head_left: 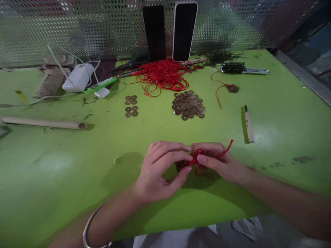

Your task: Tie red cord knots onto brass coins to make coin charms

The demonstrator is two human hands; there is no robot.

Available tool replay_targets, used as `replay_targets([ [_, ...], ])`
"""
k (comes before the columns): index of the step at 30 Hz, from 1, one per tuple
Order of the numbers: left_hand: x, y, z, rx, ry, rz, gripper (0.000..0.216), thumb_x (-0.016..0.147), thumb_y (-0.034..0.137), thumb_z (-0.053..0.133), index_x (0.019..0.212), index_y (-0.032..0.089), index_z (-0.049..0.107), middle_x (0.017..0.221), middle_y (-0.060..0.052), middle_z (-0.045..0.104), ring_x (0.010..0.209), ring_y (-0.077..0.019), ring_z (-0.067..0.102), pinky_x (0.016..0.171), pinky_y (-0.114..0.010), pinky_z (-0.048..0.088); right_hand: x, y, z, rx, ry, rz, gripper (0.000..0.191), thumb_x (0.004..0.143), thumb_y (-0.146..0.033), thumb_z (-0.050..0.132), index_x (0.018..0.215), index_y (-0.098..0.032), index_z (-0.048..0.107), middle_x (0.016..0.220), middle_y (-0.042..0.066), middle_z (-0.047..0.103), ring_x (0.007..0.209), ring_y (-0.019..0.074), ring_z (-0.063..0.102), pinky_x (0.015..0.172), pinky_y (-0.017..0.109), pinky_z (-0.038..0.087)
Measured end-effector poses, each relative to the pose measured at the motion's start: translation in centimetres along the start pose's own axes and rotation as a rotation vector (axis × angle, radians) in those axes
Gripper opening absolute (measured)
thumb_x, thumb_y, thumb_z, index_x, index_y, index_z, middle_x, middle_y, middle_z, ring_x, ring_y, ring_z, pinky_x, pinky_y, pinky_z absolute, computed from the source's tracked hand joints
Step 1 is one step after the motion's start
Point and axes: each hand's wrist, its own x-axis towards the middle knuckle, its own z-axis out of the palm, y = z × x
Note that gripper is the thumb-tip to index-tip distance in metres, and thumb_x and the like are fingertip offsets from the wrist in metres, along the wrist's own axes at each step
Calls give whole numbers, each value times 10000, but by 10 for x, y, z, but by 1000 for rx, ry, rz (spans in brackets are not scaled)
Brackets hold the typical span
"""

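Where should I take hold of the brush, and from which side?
Most likely best by the bare handle, coming from the right near side: the brush lies sideways with that slim end pointing right, while dark bristles cover its left end. The right hand would suit, once it lets go of the red cord.

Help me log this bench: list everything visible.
Table: 1, green, throughout
Panel: 1, grey, back
Phones: 2, black, back
Cord heap: 1, red, back
Coin pile: 1, bronze, centre
Separate coins: 8, bronze, centre
Corded piece: 1, brown, right
Brush: 1, black, right
Stick: 1, tan, right
Tube: 1, tan, left
Casings: 2, white, left
Strip: 1, green, left
Cables: uncounted, white, left
Beige object: 1, left
Scraps: uncounted, black, scattered
Held cord: uncounted, red, hands
Bangle: 1, silver, forearm
Left hand: 1, centre
Right hand: 1, centre
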Motion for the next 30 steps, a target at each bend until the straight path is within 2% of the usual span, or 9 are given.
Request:
replay_targets([
  [3, 2, -1, 1, -1, -4, 13, 231, 745, 80, 683, 949, 160, 610, 907, -38, 702, 842, -160, 646, 760, -320, 493, 0, 0, 0, 7, -36, 24, 305, 875, -426, 571, 726, -160, 588, 613, -12, 496, 550, 88, 430, 496, 217, 347],
  [8, 3, -4, 2, 31, 63, 24, 200, 739, 66, 706, 896, 150, 616, 777, -7, 696, 732, -133, 646, 688, -294, 493, -1, 1, -2, 7, -68, 41, 324, 895, -434, 540, 767, -148, 622, 578, -17, 477, 525, 86, 417, 495, 227, 334],
  [19, 1, -2, 1, 64, 130, -29, 177, 741, 103, 733, 820, 164, 588, 750, 17, 696, 685, -120, 643, 623, -275, 493, -1, 0, -3, 34, -65, 48, 331, 903, -436, 530, 779, -147, 632, 630, 3, 529, 552, 86, 456, 509, 230, 343],
  [24, 2, -2, 0, 106, 124, -32, 198, 754, 130, 726, 893, 166, 589, 748, 19, 688, 669, -121, 625, 573, -259, 483, -1, 3, -3, 30, -67, 60, 363, 897, -477, 529, 788, -148, 638, 621, 1, 522, 552, 88, 457, 506, 229, 341],
  [30, 3, -1, -1, 107, 102, -28, 168, 757, 137, 734, 880, 169, 623, 753, 26, 702, 669, -107, 624, 616, -264, 471, -1, 1, -3, 28, -65, 43, 373, 891, -491, 530, 782, -148, 630, 638, 8, 534, 554, 89, 459, 509, 235, 351],
])
